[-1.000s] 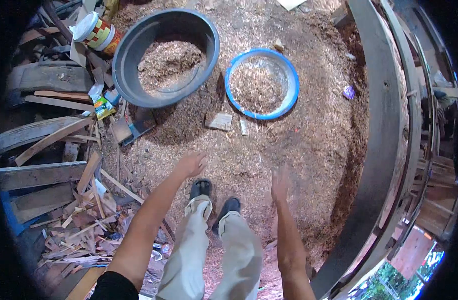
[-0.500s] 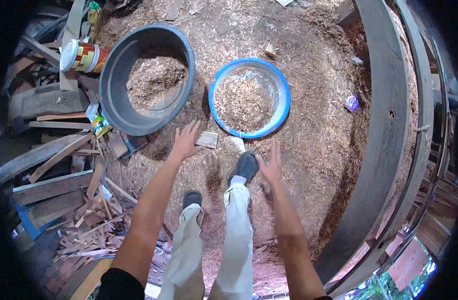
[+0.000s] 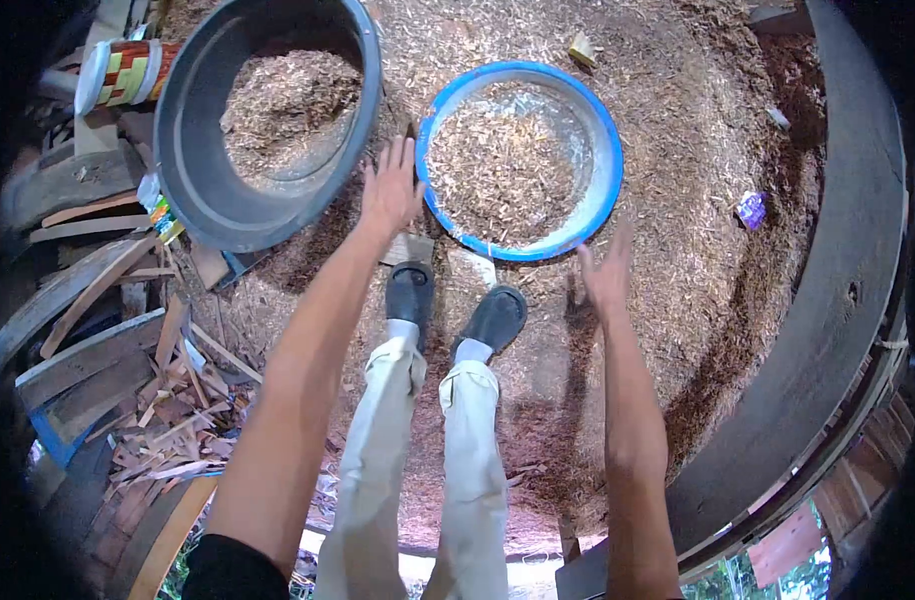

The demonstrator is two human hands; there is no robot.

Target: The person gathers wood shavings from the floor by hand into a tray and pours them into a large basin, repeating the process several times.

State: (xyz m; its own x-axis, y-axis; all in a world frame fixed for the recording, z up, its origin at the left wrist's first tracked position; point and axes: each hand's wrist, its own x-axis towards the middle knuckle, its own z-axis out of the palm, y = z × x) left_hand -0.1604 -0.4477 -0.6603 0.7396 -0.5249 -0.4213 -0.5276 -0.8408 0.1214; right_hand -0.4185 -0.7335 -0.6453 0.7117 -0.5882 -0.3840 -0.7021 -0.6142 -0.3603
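A round basin with a blue rim [image 3: 610, 150], partly filled with wood shavings [image 3: 498, 170], sits on the ground ahead of my feet. My left hand [image 3: 391, 190] is open near the basin's left side, fingers spread, holding nothing. On the right, my right hand [image 3: 608, 275] is also open and empty, beside the basin's lower right edge; its fingers are slightly blurred. To the left of the basin, a large dark grey tub [image 3: 193, 180] stands tilted, with more shavings [image 3: 288, 110] inside.
Scrap wood [image 3: 178, 430] is piled along the left. A bucket with a white lid [image 3: 98, 78] lies on its side by the tub. A long curved plank [image 3: 828, 300] borders the right side. A purple wrapper [image 3: 751, 210] and a small wood block [image 3: 582, 50] lie on the shavings-covered floor.
Both hands have moved forward and apart, towards the basin's two sides. The left foot has stepped up near the right one. The basin and tub appear closer.
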